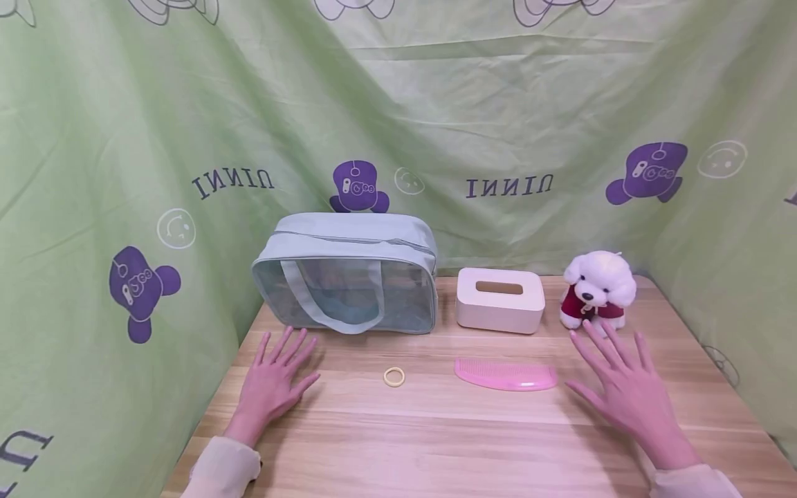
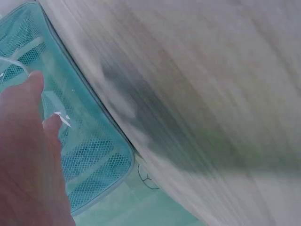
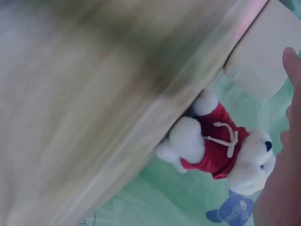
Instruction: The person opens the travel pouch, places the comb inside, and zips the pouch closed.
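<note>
My left hand (image 1: 272, 384) has its fingers spread at the left side of the table, in front of a pale blue bag (image 1: 355, 277) with clear panels and a looped handle. At the right, my other hand (image 1: 629, 387) also spreads its fingers, the tips overlapping the feet of a white plush dog (image 1: 599, 287) in a red top. Neither hand holds anything. Between them lie a small yellow ring (image 1: 394, 377) and a pink comb (image 1: 506, 375), its teeth toward the back. In the right wrist view the plush dog (image 3: 216, 141) sits beyond the hand (image 3: 282, 174).
A pale pink tissue box (image 1: 500, 301) with a slot in its top stands between the bag and the plush dog. The wooden table (image 1: 423, 443) is bordered at the back and sides by a green curtain (image 1: 436, 104) printed with purple figures.
</note>
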{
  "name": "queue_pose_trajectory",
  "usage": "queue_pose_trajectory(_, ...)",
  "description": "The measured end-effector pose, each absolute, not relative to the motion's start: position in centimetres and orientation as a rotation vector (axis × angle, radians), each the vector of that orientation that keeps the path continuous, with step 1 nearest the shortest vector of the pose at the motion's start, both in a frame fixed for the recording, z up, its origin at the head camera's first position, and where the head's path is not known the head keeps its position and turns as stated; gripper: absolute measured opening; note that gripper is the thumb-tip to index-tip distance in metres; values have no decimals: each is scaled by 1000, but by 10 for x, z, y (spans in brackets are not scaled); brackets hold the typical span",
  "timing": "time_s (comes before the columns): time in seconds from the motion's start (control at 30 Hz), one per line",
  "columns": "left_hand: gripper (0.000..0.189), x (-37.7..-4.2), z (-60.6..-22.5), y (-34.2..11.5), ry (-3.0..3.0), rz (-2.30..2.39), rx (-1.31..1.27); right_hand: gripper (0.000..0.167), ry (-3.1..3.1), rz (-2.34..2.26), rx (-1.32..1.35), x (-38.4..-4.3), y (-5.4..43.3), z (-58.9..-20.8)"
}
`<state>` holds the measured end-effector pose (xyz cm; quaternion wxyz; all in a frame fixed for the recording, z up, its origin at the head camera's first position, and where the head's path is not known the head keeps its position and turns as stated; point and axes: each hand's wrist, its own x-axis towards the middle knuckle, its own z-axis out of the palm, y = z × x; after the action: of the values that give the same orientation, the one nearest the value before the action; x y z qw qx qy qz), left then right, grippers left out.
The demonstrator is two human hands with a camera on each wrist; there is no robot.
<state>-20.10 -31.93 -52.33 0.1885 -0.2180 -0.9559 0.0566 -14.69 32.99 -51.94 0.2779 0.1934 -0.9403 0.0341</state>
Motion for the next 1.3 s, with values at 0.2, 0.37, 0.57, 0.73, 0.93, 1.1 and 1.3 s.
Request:
queue_pose_trajectory(0.2, 62, -205, -502, -319, -2536, 64, -642, 83, -2490, 150, 519, -158, 315, -507)
queue_pose_trajectory(0.37, 52, -219, -465, -322, -2315, -101, -580, 70, -2420, 352, 522, -180, 286, -483)
queue_pose_trajectory(0.57, 43, -239, -425, -326, -2139, -330, -414, 60, -2445, 653, 471, -210, 241, -451)
queue_pose_trajectory(0.73, 44, -254, -404, -326, -2142, -552, -281, 47, -2514, 998, 442, -242, 203, -438)
queue_pose_trajectory(0.93, 42, -273, -392, -321, -2210, -766, -178, 42, -2514, 1406, 453, -290, 156, -440)
queue_pose_trajectory(1.1, 38, -280, -396, -309, -2231, -806, -199, 37, -2528, 1479, 419, -313, 126, -446)
queue_pose_trajectory(1.3, 32, -285, -398, -300, -2151, -748, -273, 32, -2525, 1605, 315, -327, 103, -453)
